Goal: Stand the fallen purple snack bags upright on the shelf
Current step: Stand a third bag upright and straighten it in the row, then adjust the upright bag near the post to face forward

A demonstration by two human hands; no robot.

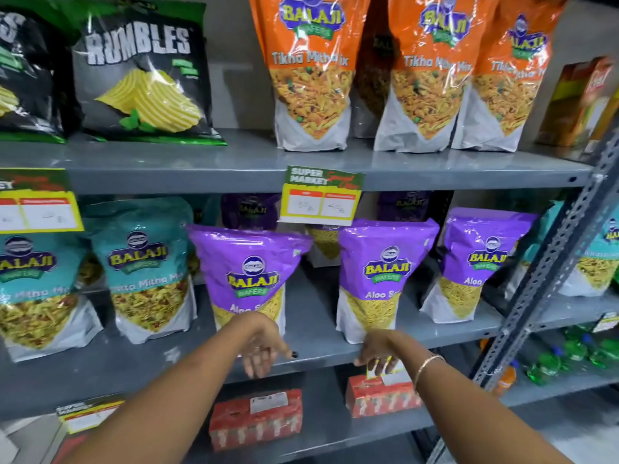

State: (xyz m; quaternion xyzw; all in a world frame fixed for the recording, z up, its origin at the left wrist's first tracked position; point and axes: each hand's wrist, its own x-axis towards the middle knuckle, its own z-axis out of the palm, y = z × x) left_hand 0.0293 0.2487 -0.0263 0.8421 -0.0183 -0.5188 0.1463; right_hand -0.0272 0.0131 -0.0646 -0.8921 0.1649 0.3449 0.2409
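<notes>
So on the grey metal middle shelf [318, 316], going left to right: two teal Balaji mix bags [147, 272] stand at the left, then three glossy purple Balaji Aloo Sev snack bags, all upright along the front. The left purple bag [249, 276] leans a bit, the middle purple bag [382, 279] stands straight, and the right purple bag [482, 262] tilts slightly back. A couple more purple ones sit in shadow behind.

The left hand [264, 351] hangs just below the left purple bag, wrist bent, fingers drooping loose past the shelf edge; grip released, holding nothing. The right hand [380, 354], thin bangle on the wrist, is at the shelf lip under the middle bag, fingers pinching a small yellow-and-white price tag [385, 370].
</notes>
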